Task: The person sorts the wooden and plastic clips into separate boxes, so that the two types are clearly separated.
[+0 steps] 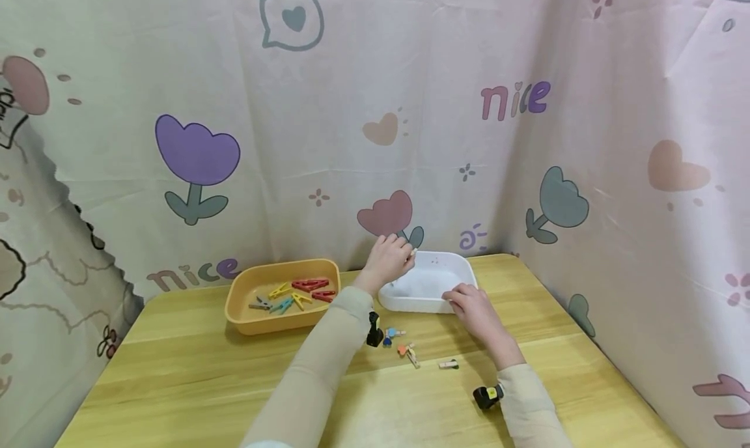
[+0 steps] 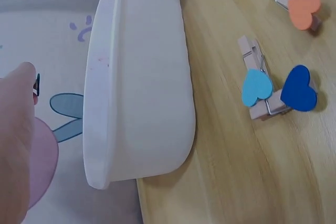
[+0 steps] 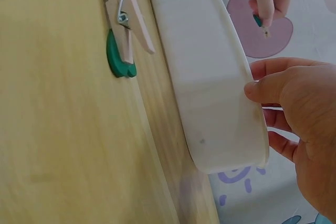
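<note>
My left hand [image 1: 387, 259] is over the left part of a white plastic tray [image 1: 410, 305]. It pinches a small wooden clothespin [image 3: 266, 32] with a bit of dark green on it, mostly hidden by the fingers. At the tray's near right corner my right hand [image 1: 473, 308] grips the rim, thumb outside and fingers inside. On the table in front lie a clothespin with a green heart [image 3: 119, 61], one with an orange heart [image 2: 303, 11], one with a light blue heart [image 2: 257, 87] and one with a dark blue heart [image 2: 299, 88].
Left of the white tray stands a yellow tray [image 1: 240, 314] holding several plastic clips, including red clips [image 1: 310, 284], yellow clips and blue-grey ones. Both trays stand along the far edge of the wooden table [image 1: 193, 376], against a patterned curtain [image 1: 316, 142].
</note>
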The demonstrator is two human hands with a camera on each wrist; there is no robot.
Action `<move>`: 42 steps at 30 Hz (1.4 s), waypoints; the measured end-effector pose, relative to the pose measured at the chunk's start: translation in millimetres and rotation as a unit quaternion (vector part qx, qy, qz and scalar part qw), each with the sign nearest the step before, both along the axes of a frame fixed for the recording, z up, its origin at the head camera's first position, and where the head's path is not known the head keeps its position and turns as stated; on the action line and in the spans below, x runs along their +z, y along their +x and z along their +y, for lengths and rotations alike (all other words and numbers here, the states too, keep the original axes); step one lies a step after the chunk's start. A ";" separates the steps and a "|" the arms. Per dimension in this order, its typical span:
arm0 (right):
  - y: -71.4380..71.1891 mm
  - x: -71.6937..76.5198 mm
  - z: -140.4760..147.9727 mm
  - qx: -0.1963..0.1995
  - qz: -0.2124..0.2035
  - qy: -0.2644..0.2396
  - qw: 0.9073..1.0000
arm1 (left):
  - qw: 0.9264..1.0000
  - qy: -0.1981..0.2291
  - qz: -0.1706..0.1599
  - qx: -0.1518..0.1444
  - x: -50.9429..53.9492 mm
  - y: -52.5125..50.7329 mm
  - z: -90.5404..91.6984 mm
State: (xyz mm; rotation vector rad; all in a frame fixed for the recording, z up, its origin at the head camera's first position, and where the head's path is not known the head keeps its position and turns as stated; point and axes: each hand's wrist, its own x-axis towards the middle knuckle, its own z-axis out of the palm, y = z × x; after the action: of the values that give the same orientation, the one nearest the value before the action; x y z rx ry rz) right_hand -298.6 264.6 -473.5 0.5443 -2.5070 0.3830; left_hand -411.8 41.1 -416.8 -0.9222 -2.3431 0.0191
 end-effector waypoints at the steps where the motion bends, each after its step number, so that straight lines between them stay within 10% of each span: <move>1: 0.3 -0.3 -0.4 0.002 -0.002 -0.002 1.000 | 1.000 0.001 -0.006 0.006 -1.8 -0.6 0.0; 27: 2.1 0.2 -2.7 -0.007 -0.018 0.003 1.000 | 0.992 0.011 -0.082 0.099 -11.3 -3.8 4.3; 42: 2.4 2.5 0.1 -0.007 -0.012 0.002 1.000 | 0.997 0.007 -0.042 0.057 -13.4 -0.1 -1.0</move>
State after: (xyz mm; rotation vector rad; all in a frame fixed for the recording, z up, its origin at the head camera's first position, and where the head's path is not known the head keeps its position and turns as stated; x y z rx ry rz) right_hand -296.2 264.7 -470.9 0.5261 -2.5341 0.3817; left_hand -411.9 40.1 -430.2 -0.7948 -2.4689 0.0107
